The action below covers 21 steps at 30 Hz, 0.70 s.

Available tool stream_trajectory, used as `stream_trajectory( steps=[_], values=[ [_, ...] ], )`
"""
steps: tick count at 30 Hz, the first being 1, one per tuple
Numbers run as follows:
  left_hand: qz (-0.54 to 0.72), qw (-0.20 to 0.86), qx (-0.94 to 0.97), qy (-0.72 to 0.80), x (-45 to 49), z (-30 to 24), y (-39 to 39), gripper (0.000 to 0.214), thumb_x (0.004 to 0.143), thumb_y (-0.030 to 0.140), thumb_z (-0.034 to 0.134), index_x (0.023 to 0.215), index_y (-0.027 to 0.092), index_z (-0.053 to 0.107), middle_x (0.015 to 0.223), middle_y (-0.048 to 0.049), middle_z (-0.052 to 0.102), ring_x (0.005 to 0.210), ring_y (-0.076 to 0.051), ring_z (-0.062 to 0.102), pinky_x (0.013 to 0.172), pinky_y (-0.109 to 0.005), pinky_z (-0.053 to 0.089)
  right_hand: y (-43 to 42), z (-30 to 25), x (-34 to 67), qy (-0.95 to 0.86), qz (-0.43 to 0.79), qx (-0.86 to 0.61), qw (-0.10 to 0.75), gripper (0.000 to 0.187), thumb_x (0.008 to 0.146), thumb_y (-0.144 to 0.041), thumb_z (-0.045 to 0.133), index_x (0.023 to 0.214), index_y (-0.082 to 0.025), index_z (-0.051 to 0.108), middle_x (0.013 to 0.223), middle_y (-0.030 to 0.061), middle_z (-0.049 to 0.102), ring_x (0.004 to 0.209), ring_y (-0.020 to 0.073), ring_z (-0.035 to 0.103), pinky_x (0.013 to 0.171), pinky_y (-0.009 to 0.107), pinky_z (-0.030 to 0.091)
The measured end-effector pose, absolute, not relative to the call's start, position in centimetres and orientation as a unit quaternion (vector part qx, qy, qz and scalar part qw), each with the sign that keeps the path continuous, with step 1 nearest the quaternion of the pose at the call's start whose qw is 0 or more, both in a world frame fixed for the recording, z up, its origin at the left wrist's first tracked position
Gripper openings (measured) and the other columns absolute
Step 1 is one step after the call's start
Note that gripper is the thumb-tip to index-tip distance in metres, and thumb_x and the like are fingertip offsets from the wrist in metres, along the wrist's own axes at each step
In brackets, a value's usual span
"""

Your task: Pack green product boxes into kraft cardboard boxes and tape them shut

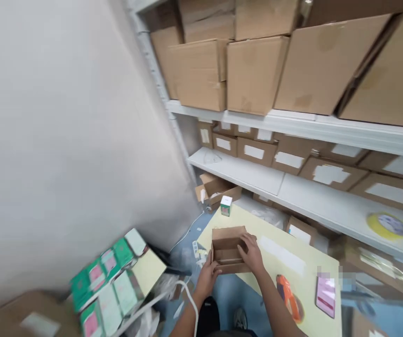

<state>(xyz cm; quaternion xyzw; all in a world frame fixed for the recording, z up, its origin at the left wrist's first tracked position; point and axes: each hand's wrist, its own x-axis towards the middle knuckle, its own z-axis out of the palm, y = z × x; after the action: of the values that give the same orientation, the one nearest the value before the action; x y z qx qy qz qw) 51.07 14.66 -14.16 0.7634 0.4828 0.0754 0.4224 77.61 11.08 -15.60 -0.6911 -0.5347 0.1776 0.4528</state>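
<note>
An open cardboard box (228, 268) is held at the near edge of the pale yellow table (271, 267), its inside facing up and a flap standing at the back. My left hand (207, 276) grips its left side near the front corner, thumb toward the front wall. On the opposite side, my right hand (252, 252) is closed over the right wall, fingertips bent toward the inside. No contents can be made out in the box. Behind it, a small green and white carton (226, 206) stands at the table's far corner.
An orange tape dispenser (289, 298) and a phone (325, 296) lie on the table's right part. Green and white cartons (110, 281) cover a surface at lower left. Shelves (243, 173) with brown boxes rise behind; an open box (222, 189) stands below.
</note>
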Motion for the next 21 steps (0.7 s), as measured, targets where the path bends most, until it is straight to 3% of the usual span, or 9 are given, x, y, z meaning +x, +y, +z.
stream_trajectory(
  steps=[3,7,14,18,21],
  values=[
    [0.102,0.434,0.728,0.521,47.9,-12.2,11.6,0.014,0.090,0.031,0.066,0.099,0.031,0.076,0.174,-0.0053,0.049,0.166,-0.035,0.037,0.132,-0.054,0.039,11.0,-13.2,74.6,-0.583,0.195,-0.646,0.453,0.040,0.101,-0.044,0.061,0.131,-0.024,0.079,0.144,0.0168,0.074,0.144,0.0403,0.062,0.127,0.069,0.044],
    [0.151,0.407,0.697,0.572,42.7,-10.7,8.0,0.011,0.089,0.024,0.067,0.097,0.029,0.073,0.181,-0.0045,0.038,0.161,-0.033,0.047,0.130,-0.049,0.043,11.1,-10.5,69.5,-0.652,0.236,-0.588,0.416,0.043,0.100,-0.043,0.061,0.135,-0.024,0.077,0.147,0.0163,0.072,0.141,0.0393,0.064,0.125,0.066,0.047],
    [0.215,0.348,0.653,0.637,31.4,-10.5,0.4,0.009,0.088,0.022,0.072,0.097,0.024,0.072,0.182,-0.0091,0.035,0.171,-0.031,0.026,0.138,-0.051,0.028,10.6,-8.4,56.7,-0.742,0.269,-0.492,0.367,0.044,0.099,-0.037,0.059,0.137,-0.025,0.076,0.149,0.0147,0.071,0.143,0.0378,0.063,0.126,0.065,0.046],
    [0.252,0.363,0.607,0.661,22.7,-10.2,-5.7,0.010,0.090,0.020,0.069,0.098,0.025,0.072,0.182,-0.0099,0.033,0.168,-0.030,0.035,0.132,-0.048,0.038,8.9,-8.0,45.8,-0.786,0.299,-0.421,0.342,0.045,0.097,-0.036,0.061,0.138,-0.025,0.075,0.152,0.0139,0.069,0.145,0.0368,0.060,0.128,0.063,0.044],
    [0.260,0.364,0.566,0.692,15.7,-10.2,-11.0,0.008,0.089,0.024,0.071,0.096,0.026,0.073,0.179,-0.0082,0.040,0.166,-0.031,0.038,0.131,-0.050,0.039,6.7,-7.9,37.1,-0.808,0.320,-0.383,0.314,0.045,0.096,-0.034,0.062,0.138,-0.024,0.075,0.155,0.0146,0.066,0.146,0.0367,0.059,0.129,0.062,0.043]
  ],
)
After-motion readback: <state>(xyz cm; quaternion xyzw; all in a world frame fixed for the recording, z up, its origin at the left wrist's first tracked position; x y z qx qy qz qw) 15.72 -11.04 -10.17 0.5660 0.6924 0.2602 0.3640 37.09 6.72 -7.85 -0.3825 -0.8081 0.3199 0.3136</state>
